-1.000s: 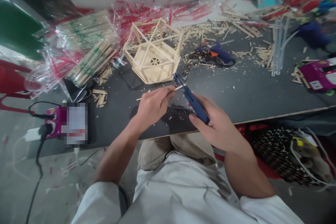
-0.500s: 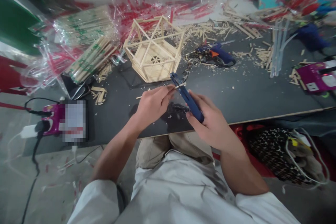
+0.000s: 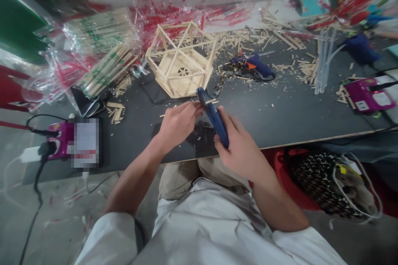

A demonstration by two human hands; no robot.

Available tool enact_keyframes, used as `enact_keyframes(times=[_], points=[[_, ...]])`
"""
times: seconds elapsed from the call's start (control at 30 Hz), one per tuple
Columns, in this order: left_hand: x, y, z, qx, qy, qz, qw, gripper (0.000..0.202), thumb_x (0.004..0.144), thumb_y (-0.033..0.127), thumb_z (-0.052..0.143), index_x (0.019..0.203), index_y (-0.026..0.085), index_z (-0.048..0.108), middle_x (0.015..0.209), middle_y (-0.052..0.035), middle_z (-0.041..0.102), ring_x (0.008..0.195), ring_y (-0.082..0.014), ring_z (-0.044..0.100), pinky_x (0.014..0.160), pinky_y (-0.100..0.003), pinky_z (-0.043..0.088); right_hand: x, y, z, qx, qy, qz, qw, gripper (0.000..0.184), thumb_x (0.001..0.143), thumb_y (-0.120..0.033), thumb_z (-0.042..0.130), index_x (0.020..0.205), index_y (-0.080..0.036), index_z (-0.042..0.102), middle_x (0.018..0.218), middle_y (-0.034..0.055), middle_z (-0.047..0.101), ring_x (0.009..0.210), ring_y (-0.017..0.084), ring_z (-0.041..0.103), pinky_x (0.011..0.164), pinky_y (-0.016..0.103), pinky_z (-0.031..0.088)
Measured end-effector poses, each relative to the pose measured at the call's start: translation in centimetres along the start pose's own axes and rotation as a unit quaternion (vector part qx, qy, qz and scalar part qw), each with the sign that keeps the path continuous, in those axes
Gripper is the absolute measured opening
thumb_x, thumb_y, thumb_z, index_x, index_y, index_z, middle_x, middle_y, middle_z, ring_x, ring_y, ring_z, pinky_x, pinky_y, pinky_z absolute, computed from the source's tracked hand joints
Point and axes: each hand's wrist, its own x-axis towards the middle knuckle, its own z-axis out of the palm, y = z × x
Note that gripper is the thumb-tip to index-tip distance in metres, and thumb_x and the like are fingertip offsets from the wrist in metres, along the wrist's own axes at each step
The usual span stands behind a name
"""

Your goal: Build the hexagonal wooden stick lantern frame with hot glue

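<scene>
My left hand (image 3: 179, 126) pinches a thin wooden stick (image 3: 212, 101) between thumb and fingers. The stick lies across the front part of a long dark-blue hand tool (image 3: 214, 120), which looks like a cutter. My right hand (image 3: 238, 147) is wrapped round that tool's rear end, its tip pointing away from me and a little left. Whether the tool's jaws are closed cannot be made out. Just beyond both hands stands a hexagonal wooden stick frame (image 3: 177, 51), with a round, spoked pattern in its base.
A blue glue gun (image 3: 261, 68) lies among wood scraps. Glue sticks (image 3: 323, 64) and a purple power strip (image 3: 367, 94) are at right. Bundled sticks (image 3: 107, 70) in plastic lie at left, above a phone-like device (image 3: 86, 145). The table's front edge (image 3: 311, 137) runs before my lap.
The blue tool has turned slightly and shifted left with my right hand. My left hand has moved slightly left, still pinching the stick. The view has shifted a little.
</scene>
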Motion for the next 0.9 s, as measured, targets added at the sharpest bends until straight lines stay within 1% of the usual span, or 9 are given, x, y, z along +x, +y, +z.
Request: enact_keyframes(times=[0.13,0.2,0.3,0.37,0.5,0.63,0.77,0.9], points=[[0.06,-0.26,0.02,0.008,0.012,0.024,1.000,0.028,0.102,0.009,0.046,0.086,0.014,0.069,0.075,-0.0020,0.074,0.063,-0.0088,0.069,0.058,-0.016,0.045,-0.23,-0.10,0.48,-0.015,0.013,0.001,1.000,0.076,0.098,-0.020,0.047,0.167,-0.016,0.017,0.148,0.0209,0.052,0.137,0.033,0.056,0.110,0.051,0.055],[0.01,-0.38,0.04,0.000,0.014,0.027,1.000,0.029,0.103,0.011,0.047,0.085,0.014,0.069,0.075,-0.0029,0.073,0.064,-0.0090,0.069,0.058,-0.016,0.045,-0.29,-0.04,0.60,-0.015,0.010,0.005,1.000,0.077,0.097,-0.019,0.047,0.168,-0.018,0.015,0.148,0.0206,0.051,0.138,0.034,0.056,0.110,0.052,0.055],[-0.09,-0.43,0.07,-0.017,0.001,0.012,1.000,0.028,0.105,0.015,0.047,0.096,0.013,0.073,0.079,-0.0042,0.075,0.069,-0.0100,0.070,0.061,-0.016,0.047,-0.33,0.12,0.50,-0.004,-0.003,0.008,1.000,0.079,0.097,-0.018,0.046,0.169,-0.021,0.012,0.147,0.0192,0.051,0.134,0.034,0.058,0.108,0.053,0.056],[-0.13,-0.40,0.09,-0.010,-0.007,0.003,1.000,0.029,0.107,0.019,0.046,0.104,0.014,0.074,0.079,-0.0036,0.074,0.067,-0.0100,0.068,0.060,-0.017,0.045,-0.35,0.20,0.34,0.007,-0.011,0.006,1.000,0.080,0.097,-0.018,0.046,0.169,-0.023,0.012,0.147,0.0184,0.051,0.134,0.033,0.058,0.109,0.053,0.056],[-0.11,-0.36,0.11,0.007,0.014,0.026,1.000,0.031,0.109,0.022,0.045,0.102,0.014,0.074,0.073,-0.0024,0.070,0.061,-0.0085,0.063,0.056,-0.018,0.040,-0.40,0.32,0.20,0.022,-0.012,0.009,1.000,0.081,0.096,-0.016,0.046,0.169,-0.023,0.011,0.150,0.0182,0.049,0.137,0.033,0.056,0.111,0.052,0.054],[-0.05,-0.36,0.13,0.006,0.015,0.032,0.999,0.030,0.110,0.022,0.045,0.105,0.015,0.074,0.071,-0.0014,0.068,0.059,-0.0086,0.061,0.055,-0.019,0.038,-0.29,0.61,0.22,0.032,-0.010,0.008,0.999,0.082,0.094,-0.016,0.047,0.169,-0.023,0.013,0.150,0.0179,0.049,0.138,0.033,0.055,0.111,0.054,0.053],[-0.11,-0.35,0.18,0.006,0.016,0.029,0.999,0.031,0.110,0.024,0.044,0.107,0.015,0.074,0.070,-0.0012,0.066,0.059,-0.0089,0.061,0.054,-0.020,0.035,-0.08,0.82,0.09,0.040,-0.016,-0.004,0.999,0.079,0.094,-0.017,0.046,0.167,-0.019,0.017,0.150,0.0184,0.049,0.136,0.031,0.057,0.112,0.051,0.053],[-0.15,-0.26,0.06,0.024,-0.008,0.010,1.000,0.033,0.110,0.024,0.042,0.108,0.015,0.074,0.071,-0.0025,0.068,0.062,-0.0097,0.063,0.055,-0.020,0.037,-0.02,0.75,-0.03,0.041,-0.011,0.005,0.999,0.077,0.094,-0.018,0.046,0.167,-0.019,0.020,0.150,0.0176,0.052,0.133,0.031,0.059,0.111,0.051,0.052]])
